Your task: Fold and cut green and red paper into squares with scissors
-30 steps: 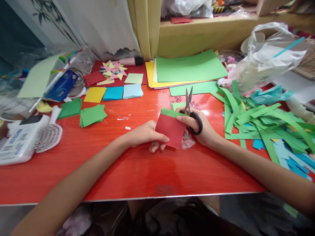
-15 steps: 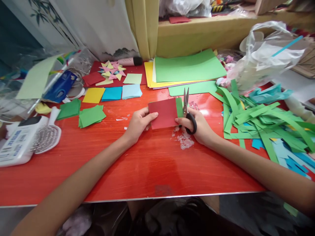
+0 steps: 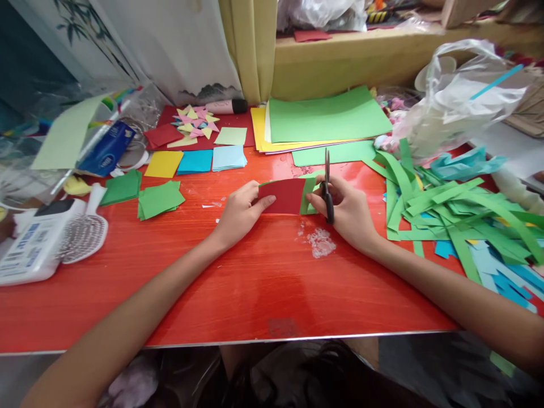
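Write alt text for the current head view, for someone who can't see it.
A person's left hand and right hand hold red paper with green paper behind it over a red table, black-handled scissors also in the right hand. Square paper stacks lie at left; green strips pile at right.

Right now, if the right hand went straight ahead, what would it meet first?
The right hand would likely meet the green paper it seems to touch, then the red paper; depth is unclear.

Hands (image 3: 240,214), two; scissors (image 3: 328,203), one pair; held red sheet (image 3: 284,196), one; blue square stacks (image 3: 194,162), two; green square stacks (image 3: 160,199), two; hairbrush (image 3: 86,235), one; blue straw (image 3: 497,82), one.
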Demonstrator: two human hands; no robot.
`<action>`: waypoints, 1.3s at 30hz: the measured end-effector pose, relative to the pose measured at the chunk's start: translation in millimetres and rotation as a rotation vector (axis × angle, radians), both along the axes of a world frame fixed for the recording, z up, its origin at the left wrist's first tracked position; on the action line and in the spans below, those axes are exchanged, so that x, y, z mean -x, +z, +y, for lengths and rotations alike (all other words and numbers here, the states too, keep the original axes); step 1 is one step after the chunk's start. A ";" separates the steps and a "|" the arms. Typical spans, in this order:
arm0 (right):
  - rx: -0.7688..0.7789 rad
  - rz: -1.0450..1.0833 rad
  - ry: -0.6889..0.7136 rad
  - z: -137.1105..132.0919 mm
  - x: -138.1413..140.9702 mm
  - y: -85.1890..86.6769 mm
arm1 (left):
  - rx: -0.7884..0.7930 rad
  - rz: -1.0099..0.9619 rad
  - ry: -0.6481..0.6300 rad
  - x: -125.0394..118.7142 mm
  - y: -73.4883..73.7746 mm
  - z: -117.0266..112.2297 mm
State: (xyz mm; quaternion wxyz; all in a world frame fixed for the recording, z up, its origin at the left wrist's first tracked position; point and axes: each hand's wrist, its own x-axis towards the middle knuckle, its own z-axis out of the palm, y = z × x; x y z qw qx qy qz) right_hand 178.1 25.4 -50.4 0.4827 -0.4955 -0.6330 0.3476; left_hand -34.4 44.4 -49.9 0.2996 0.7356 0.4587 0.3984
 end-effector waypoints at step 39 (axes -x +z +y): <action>0.244 0.217 0.217 2.7 1.1 6.0 | 0.572 -0.366 -0.018 -3.4 12.6 -3.8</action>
